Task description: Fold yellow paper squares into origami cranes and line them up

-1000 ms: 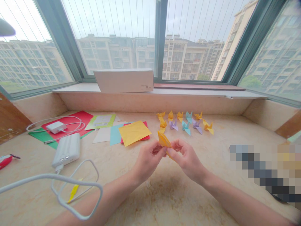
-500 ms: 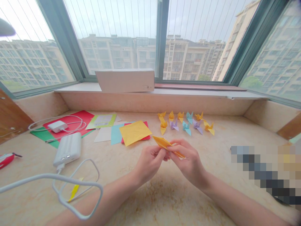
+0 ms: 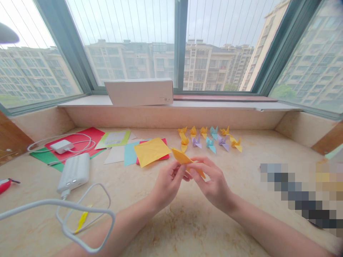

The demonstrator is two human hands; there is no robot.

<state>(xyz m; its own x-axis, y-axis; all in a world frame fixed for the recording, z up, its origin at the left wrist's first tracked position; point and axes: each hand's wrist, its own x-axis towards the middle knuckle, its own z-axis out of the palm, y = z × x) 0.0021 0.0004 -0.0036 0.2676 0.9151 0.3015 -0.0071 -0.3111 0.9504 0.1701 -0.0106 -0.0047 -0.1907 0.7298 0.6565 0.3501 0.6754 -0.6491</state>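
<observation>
A folded orange paper piece [image 3: 182,157] is pinched between both my hands just above the marble sill. My left hand [image 3: 167,185] grips it from the left and below, my right hand [image 3: 213,182] from the right, with thumb and fingers closed on the paper. One pointed end sticks out to the upper left, another to the lower right. Behind my hands stand several small folded paper cranes [image 3: 210,139] in orange, purple and light blue. A loose yellow sheet [image 3: 150,151] lies on a stack of coloured paper [image 3: 128,153] to the left.
A white power bank [image 3: 73,172] with a looping white cable [image 3: 85,221] lies at the left. A charger [image 3: 61,145] rests on red and green sheets [image 3: 80,141]. A white box [image 3: 139,92] sits on the window ledge. A blurred patch [image 3: 308,192] covers the right.
The orange piece has been turned from upright to lying nearly flat between my fingers, its points now aimed left and right. Both hands stayed at about the same spot.
</observation>
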